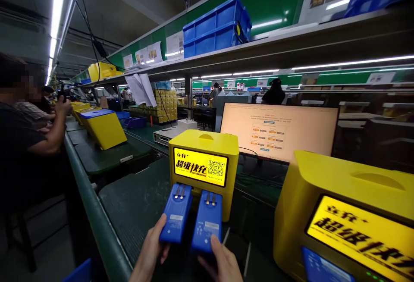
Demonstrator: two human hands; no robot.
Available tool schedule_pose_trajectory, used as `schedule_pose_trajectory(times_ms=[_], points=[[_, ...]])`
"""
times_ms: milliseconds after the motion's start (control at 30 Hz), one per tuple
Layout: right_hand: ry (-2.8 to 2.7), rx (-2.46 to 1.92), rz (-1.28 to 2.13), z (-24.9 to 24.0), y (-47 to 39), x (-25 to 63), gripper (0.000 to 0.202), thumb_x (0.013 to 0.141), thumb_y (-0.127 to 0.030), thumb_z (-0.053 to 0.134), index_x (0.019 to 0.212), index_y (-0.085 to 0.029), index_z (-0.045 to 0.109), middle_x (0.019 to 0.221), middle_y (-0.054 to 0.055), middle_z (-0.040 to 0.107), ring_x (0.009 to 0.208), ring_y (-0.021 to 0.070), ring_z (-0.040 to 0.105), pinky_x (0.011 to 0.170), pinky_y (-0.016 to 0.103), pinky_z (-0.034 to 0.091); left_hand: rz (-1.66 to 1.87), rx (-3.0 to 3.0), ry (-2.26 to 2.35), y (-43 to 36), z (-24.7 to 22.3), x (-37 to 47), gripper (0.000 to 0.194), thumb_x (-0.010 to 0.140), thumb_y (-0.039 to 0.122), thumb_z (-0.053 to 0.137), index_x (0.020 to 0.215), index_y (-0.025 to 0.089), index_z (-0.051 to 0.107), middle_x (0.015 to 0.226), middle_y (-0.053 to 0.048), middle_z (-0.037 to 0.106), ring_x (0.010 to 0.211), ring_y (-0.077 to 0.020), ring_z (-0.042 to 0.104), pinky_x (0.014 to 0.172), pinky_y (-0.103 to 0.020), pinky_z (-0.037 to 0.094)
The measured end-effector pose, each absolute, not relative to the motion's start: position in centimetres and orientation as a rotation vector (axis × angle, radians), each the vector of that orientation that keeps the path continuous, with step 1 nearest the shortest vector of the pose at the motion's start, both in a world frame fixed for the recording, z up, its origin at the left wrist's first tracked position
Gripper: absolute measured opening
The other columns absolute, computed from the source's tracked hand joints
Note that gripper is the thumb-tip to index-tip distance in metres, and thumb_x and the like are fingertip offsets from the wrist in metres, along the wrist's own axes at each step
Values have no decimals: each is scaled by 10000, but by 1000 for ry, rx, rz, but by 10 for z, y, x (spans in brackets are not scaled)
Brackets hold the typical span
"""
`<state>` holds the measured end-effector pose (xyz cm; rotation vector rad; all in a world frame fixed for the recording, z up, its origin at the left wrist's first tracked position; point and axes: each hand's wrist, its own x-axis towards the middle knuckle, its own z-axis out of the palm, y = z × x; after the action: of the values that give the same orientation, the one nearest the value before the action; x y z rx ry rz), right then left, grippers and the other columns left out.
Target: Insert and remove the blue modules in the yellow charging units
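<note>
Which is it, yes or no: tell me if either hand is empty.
No, the left hand holds one blue unit and the right hand another blue unit.

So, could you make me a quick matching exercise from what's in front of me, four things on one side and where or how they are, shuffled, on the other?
Things:
1. Blue crate
2. Monitor
3. Two blue packs
4. Panel on the middle yellow case

Places or states:
A. In the left hand and right hand
B. Up on the shelf
C. Showing a QR code
D. Lit pale orange, behind the yellow cases

Right pairs: 1-B, 2-D, 3-A, 4-C
</note>
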<state>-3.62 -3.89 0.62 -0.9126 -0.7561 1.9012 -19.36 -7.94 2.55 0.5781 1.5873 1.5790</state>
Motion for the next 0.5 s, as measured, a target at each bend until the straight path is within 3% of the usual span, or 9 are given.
schedule_pose_trajectory(times_ms=[133, 200, 267, 333, 400, 500], points=[[-800, -790, 2019, 43, -4, -41, 593, 630, -600, 679, 965, -111, 655, 1014, 107, 669, 1006, 261, 594, 809, 362, 524, 1510, 595, 1588, -71, 38, -213, 573, 620, 715, 570, 506, 161, 475, 317, 34, 340, 288, -83, 273, 300, -184, 181], [-842, -793, 2021, 55, 17, -41, 559, 673, -570, 661, 1021, -135, 627, 1074, 98, 647, 1029, 248, 584, 820, 365, 514, 1593, 558, 1617, -58, 42, -219, 517, 633, 646, 599, 576, 136, 542, 397, -1, 449, 340, -126, 395, 322, -209, 273], [-874, -771, 2001, 57, 30, -41, 544, 709, -566, 629, 1074, -162, 600, 1163, 88, 608, 1100, 232, 542, 857, 356, 489, 1755, 511, 1666, -36, 42, -222, 447, 706, 571, 545, 718, 127, 585, 580, -37, 566, 499, -169, 533, 431, -242, 411], [-911, -774, 1986, 46, 27, -35, 552, 718, -587, 609, 1097, -185, 593, 1239, 85, 559, 1148, 224, 506, 885, 347, 463, 1945, 479, 1732, -7, 41, -223, 350, 798, 470, 444, 855, 147, 567, 786, -45, 599, 687, -169, 581, 602, -256, 475], [-1007, -825, 1969, 25, 11, -18, 591, 678, -631, 621, 1066, -185, 617, 1234, 108, 556, 1106, 235, 539, 852, 339, 469, 2100, 443, 1809, 20, 42, -225, 268, 843, 379, 400, 936, 159, 521, 910, -50, 575, 791, -159, 569, 700, -272, 475], [-1109, -985, 1972, -13, -19, 43, 681, 499, -675, 718, 953, -170, 667, 1029, 135, 649, 924, 265, 633, 746, 346, 498, 2182, 455, 1886, 43, 50, -226, 231, 848, 334, 404, 957, 153, 495, 940, -76, 549, 852, -197, 554, 753, -330, 469]])
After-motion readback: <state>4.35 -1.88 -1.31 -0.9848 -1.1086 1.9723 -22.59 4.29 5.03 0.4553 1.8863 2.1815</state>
